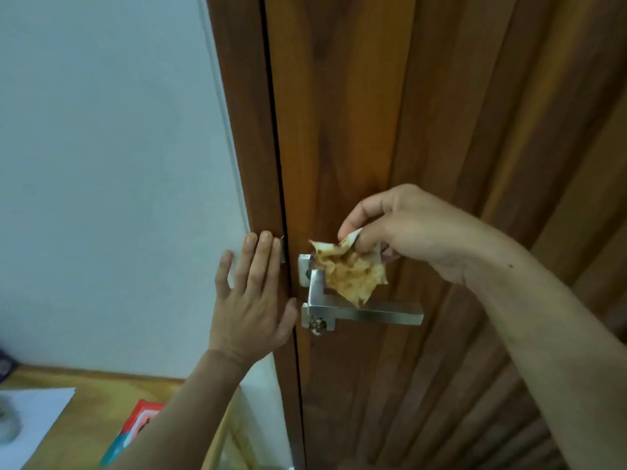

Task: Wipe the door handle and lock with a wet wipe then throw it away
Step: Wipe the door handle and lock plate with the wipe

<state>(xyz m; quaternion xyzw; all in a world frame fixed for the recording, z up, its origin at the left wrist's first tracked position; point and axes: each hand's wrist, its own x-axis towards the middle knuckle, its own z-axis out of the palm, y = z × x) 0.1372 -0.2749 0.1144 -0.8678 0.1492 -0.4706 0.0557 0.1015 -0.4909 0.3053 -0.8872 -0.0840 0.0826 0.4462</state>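
Two hands work: right hand (403, 228) pinches a brown-stained wipe (349, 271) just above the handle (366, 312); left hand (252, 296), fingers straight, presses flat on the frame (244, 130).

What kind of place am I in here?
Probably a room in a home: a slatted wooden door with a metal lever handle, a plain pale wall, and a wooden table beside it.

We find no text, label, brand or number that can be read. The red and teal packet (135, 432) on the worktop (84, 412) bears print, but it is too blurred for us to make out.
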